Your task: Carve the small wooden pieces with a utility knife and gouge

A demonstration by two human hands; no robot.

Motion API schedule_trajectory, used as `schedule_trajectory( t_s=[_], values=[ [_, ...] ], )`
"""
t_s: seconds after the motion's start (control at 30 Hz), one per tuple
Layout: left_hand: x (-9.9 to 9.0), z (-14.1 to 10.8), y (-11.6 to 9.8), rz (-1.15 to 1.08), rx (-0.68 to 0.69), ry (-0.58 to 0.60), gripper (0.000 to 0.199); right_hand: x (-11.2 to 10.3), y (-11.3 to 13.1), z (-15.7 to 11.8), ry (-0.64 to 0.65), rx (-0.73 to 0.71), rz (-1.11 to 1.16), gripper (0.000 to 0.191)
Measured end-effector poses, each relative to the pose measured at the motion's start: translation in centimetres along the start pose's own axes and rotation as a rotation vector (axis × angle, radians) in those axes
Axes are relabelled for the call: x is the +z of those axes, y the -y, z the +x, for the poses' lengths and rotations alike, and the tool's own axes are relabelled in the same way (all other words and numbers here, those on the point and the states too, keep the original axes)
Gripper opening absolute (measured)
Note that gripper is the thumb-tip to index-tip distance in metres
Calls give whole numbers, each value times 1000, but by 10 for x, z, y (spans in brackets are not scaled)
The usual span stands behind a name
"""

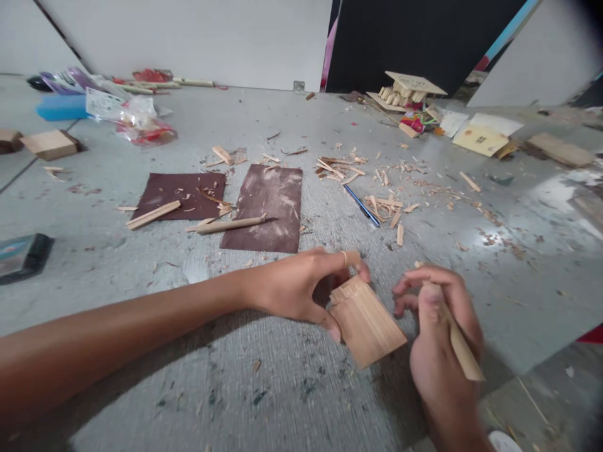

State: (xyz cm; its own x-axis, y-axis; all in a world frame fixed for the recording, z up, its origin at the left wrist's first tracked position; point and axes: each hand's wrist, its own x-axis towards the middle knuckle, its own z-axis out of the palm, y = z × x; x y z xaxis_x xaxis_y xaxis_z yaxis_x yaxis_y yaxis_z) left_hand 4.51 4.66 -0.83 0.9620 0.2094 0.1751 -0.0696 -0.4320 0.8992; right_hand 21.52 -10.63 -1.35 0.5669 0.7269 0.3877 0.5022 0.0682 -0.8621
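Observation:
A flat, light wooden piece [367,323] with a notched upper left corner is gripped between the thumb and fingers of my left hand [306,282], near the table's front. To its right, my right hand [445,333] is closed around a pale wooden handle [460,351] that slants down to the right; whatever tip it has is hidden by the fingers. The right hand is apart from the wooden piece. Beyond my left hand lie two brown sandpaper sheets [277,201], with a wooden-handled tool [230,225] across them.
A blue pen [362,206] lies among wood shavings [389,204]. At the far right stand a small wooden model [405,91] and a yellowish box [483,138]. Wooden blocks [51,144], plastic packaging [141,119] and a dark-edged object [23,256] are on the left.

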Motion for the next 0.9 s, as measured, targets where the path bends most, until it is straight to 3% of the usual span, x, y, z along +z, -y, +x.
schedule_trajectory(
  t_s=[0.13, 0.3, 0.53, 0.67, 0.77, 0.9],
  values=[
    [5, -1, -12, -257, -62, -9, 70, -2, 3, -5, 23, 30, 187, 22],
    [9, 0, -26, -355, -50, -22, 72, -5, 11, -13, -28, -2, 301, 17],
    [11, 0, -25, -452, -65, 3, 77, -5, 11, -16, -14, -65, 321, 20],
    [5, -4, -23, -378, -84, 9, 76, -4, 10, -13, -6, 12, 276, 17],
    [-4, -6, -16, -177, -87, 43, 72, -5, 11, -6, -4, 80, 360, 25],
    [-14, -5, -3, 116, 30, 72, 68, -17, 19, 8, 234, 160, 450, 42]
  ],
)
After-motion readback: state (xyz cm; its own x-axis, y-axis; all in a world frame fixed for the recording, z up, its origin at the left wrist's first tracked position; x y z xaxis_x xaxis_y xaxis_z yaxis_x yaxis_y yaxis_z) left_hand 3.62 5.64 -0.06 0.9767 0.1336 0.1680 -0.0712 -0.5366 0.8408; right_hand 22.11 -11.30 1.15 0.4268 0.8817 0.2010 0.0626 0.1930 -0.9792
